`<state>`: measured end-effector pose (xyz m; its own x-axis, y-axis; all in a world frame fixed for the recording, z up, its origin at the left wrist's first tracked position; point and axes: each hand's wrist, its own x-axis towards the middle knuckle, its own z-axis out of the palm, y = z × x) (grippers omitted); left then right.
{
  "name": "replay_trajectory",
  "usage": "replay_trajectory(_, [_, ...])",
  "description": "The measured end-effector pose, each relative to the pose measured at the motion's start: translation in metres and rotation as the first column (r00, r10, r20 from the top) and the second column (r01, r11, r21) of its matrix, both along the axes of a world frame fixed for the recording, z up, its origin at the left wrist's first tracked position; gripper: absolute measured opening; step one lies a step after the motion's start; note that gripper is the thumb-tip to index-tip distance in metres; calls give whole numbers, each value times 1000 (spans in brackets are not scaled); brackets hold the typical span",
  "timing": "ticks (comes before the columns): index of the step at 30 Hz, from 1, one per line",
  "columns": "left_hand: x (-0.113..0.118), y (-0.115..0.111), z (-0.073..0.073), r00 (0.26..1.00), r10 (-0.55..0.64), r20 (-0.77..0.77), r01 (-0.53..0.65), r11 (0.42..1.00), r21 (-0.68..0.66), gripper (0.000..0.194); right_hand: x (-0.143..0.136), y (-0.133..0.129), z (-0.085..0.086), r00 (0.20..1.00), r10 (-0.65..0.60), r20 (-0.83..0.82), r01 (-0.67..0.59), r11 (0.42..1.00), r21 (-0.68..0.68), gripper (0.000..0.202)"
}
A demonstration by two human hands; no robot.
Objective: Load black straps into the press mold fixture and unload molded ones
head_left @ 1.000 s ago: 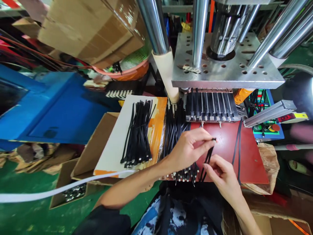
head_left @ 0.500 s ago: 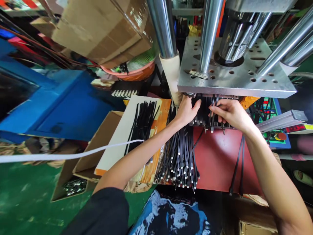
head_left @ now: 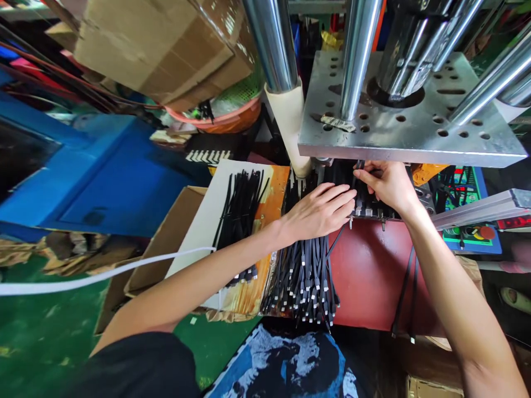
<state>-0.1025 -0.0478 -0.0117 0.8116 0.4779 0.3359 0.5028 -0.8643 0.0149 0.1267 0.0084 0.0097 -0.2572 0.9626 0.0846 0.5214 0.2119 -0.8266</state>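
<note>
My left hand [head_left: 322, 210] lies palm down with its fingers stretched out over the left part of the mould [head_left: 367, 211], a dark block with a row of metal connector ends along its front. My right hand [head_left: 384, 182] pinches a black cable [head_left: 360, 165] at the mould, under the edge of the steel press plate [head_left: 398, 146]; its fingers partly hide the cable. Below my left hand, a thick bunch of black cables [head_left: 309, 276] with metal plug tips hangs toward my lap. Another bundle of black cables [head_left: 238, 213] rests on a white and orange board [head_left: 199, 226].
Steel columns [head_left: 271, 44] rise around the press plate. Two cables [head_left: 404, 293] lie across the red work surface [head_left: 360, 276]. A metal bar [head_left: 483, 207] and a green panel with buttons [head_left: 470, 232] stand at right. Cardboard boxes [head_left: 166, 237] and a blue machine [head_left: 116, 177] are at left.
My left hand has come down and forward from the press column onto the mould, its fingers now flat. My right hand has shifted slightly; the cable ends it held out in front now lie at the mould.
</note>
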Motion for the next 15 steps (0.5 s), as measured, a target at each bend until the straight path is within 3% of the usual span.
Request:
replay_trajectory(3, [6,-6,1,999,43,-6,-43,999,14,35,4,-1,-4,994,17,-111,-22,999,-47,33])
replay_trajectory(6, [13,-15,2,995,97,17,-97,995,-8,44,2,0,-7,994,10,-104,-12,1000,-17,30])
replay_trajectory(11, [30,-38,9,962,263,-75,-266,963,-42,54,-1,-17,-3,977,-213,20,208,968,137,23])
replay_trajectory(13, [35,-45,11,948,300,-107,-307,950,-60,57,4,-38,1,974,-177,142,137,957,255,27])
replay_trajectory(15, [37,-48,15,944,309,-118,-321,941,-104,62,8,-61,4,925,-104,365,-31,938,345,39])
